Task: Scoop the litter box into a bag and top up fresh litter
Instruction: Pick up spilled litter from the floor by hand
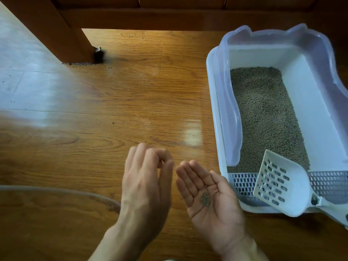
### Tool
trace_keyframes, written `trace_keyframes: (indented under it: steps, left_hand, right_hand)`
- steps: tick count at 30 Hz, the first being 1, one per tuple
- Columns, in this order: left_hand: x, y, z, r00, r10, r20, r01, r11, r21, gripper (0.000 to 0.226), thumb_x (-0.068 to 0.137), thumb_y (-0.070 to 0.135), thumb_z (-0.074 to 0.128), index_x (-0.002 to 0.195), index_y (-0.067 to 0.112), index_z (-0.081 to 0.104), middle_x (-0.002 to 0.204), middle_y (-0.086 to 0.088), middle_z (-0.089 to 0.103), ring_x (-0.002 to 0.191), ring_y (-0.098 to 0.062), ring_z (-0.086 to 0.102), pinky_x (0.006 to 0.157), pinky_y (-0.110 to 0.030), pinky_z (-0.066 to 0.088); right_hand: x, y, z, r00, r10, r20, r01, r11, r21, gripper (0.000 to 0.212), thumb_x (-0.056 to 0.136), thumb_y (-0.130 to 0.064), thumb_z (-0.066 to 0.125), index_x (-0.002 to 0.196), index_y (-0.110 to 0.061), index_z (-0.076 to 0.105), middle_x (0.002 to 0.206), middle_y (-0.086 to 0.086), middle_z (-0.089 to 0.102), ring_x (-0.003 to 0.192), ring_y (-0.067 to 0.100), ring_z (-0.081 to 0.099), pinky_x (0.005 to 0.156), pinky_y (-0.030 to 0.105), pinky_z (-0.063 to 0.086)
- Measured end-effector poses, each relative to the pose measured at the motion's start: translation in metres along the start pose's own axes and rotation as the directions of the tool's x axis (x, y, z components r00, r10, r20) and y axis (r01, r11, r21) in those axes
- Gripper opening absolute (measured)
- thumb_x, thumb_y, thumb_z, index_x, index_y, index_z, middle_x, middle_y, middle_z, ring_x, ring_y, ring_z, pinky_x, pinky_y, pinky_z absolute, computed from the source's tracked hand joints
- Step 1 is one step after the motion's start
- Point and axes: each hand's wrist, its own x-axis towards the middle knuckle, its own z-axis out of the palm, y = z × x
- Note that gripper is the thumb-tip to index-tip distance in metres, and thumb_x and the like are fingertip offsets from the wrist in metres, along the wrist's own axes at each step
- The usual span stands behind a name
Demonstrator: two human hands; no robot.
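While the right hand (211, 196) lies palm up at lower centre of the head view, fingers straight and released, it serves as a little tray: a small heap of pellets (205, 199) sits in the hollow of the palm, cupped there so they do not roll off. Just left of it the left hand (148, 178) is turned back-up with fingertips curled toward the thumb in a pinch; whether a pellet is caught between them I cannot tell, the tips being blurred. My guess is that it picks strays off the floor (113, 102) and drops them into the other palm, since loose grains still dot the boards toward the upper centre and near the dark leg (62, 34) at upper left.

At the right of the frame stands the box (216, 129), its litter (263, 117) a shallow, fairly even bed that leaves much white wall bare, so a top-up looks due. Resting across the grated lip at the box's near end, the scoop (280, 183) lies blade toward the litter, handle out past the rim, parked within easy reach of the right hand. No bag is visible here. A grey curved edge at lower left I cannot identify.
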Motion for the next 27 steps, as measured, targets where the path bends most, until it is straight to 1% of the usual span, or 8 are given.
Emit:
trace_keyframes:
  steps: [5,9,15,18,20,23,25,27]
  left_hand:
    - [-0.023,0.017,-0.002,0.952,0.305,0.021,-0.305,0.950,0.061,0.009,0.090,0.018,0.062,0.084,0.013,0.067,0.079,-0.006,0.060,0.068,-0.028,0.049,0.061,-0.046,0.040]
    - [-0.026,0.016,-0.005,0.936,0.352,-0.017,-0.349,0.933,0.087,0.008,0.082,0.018,0.071,0.078,0.015,0.077,0.075,-0.002,0.063,0.064,-0.025,0.053,0.057,-0.043,0.041]
    - [0.010,0.002,-0.014,0.970,0.047,-0.239,-0.082,0.987,-0.141,0.008,0.091,0.009,0.067,0.086,0.010,0.073,0.079,0.002,0.064,0.070,-0.018,0.056,0.061,-0.031,0.044]
    - [0.046,-0.022,0.005,0.960,-0.259,-0.109,0.223,0.939,-0.263,0.010,0.095,0.017,0.065,0.088,0.021,0.070,0.079,0.004,0.066,0.072,-0.014,0.060,0.062,-0.033,0.050]
    - [0.067,-0.040,0.031,0.937,-0.349,0.004,0.340,0.908,-0.246,0.008,0.091,0.022,0.068,0.085,0.023,0.073,0.078,0.005,0.066,0.073,-0.011,0.060,0.067,-0.037,0.052]
    - [0.086,-0.055,0.071,0.945,-0.315,0.086,0.320,0.945,-0.065,0.008,0.089,0.027,0.068,0.086,0.025,0.074,0.083,0.009,0.063,0.083,-0.014,0.057,0.075,-0.034,0.048]
    - [0.092,-0.062,0.092,0.966,-0.225,0.129,0.220,0.974,0.053,0.008,0.089,0.029,0.067,0.089,0.025,0.074,0.090,0.009,0.061,0.092,-0.017,0.053,0.080,-0.031,0.044]
    - [0.096,-0.070,0.107,0.981,-0.118,0.154,0.100,0.988,0.118,0.011,0.088,0.030,0.068,0.092,0.023,0.075,0.093,0.004,0.063,0.094,-0.020,0.052,0.081,-0.038,0.047]
  right_hand:
    - [0.009,0.006,0.017,0.998,0.065,0.006,-0.064,0.997,-0.037,0.053,0.095,-0.028,0.037,0.084,0.006,0.075,0.100,0.025,0.072,0.089,0.034,0.073,0.076,0.042,0.061]
    - [0.006,0.005,0.023,0.994,0.091,0.056,-0.090,0.996,-0.025,0.051,0.094,-0.027,0.038,0.084,0.007,0.075,0.099,0.026,0.072,0.089,0.035,0.073,0.074,0.044,0.061]
    - [0.004,-0.004,0.017,0.999,0.038,0.007,-0.038,0.999,-0.006,0.044,0.097,-0.025,0.049,0.084,0.008,0.075,0.096,0.027,0.073,0.084,0.035,0.074,0.064,0.042,0.063]
    - [0.009,-0.004,0.008,0.999,0.036,0.034,-0.034,0.998,-0.050,0.046,0.096,-0.026,0.045,0.110,0.011,0.068,0.118,0.029,0.066,0.113,0.037,0.064,0.092,0.046,0.056]
    - [0.012,-0.005,0.001,1.000,-0.013,0.000,0.013,0.997,-0.078,0.052,0.103,-0.027,0.032,0.124,0.012,0.059,0.131,0.030,0.057,0.129,0.038,0.052,0.106,0.046,0.045]
    - [0.014,-0.008,-0.008,1.000,0.026,-0.008,-0.026,0.998,-0.050,0.047,0.095,-0.025,0.042,0.107,0.012,0.069,0.116,0.029,0.067,0.112,0.040,0.064,0.087,0.046,0.058]
    - [0.012,-0.010,-0.007,0.998,0.024,0.066,-0.025,1.000,0.019,0.047,0.094,-0.025,0.042,0.104,0.012,0.070,0.113,0.029,0.068,0.110,0.040,0.066,0.085,0.046,0.059]
    - [0.014,-0.013,-0.002,1.000,0.007,0.009,-0.007,1.000,-0.011,0.046,0.092,-0.025,0.045,0.102,0.011,0.071,0.112,0.029,0.068,0.107,0.039,0.067,0.082,0.046,0.060]
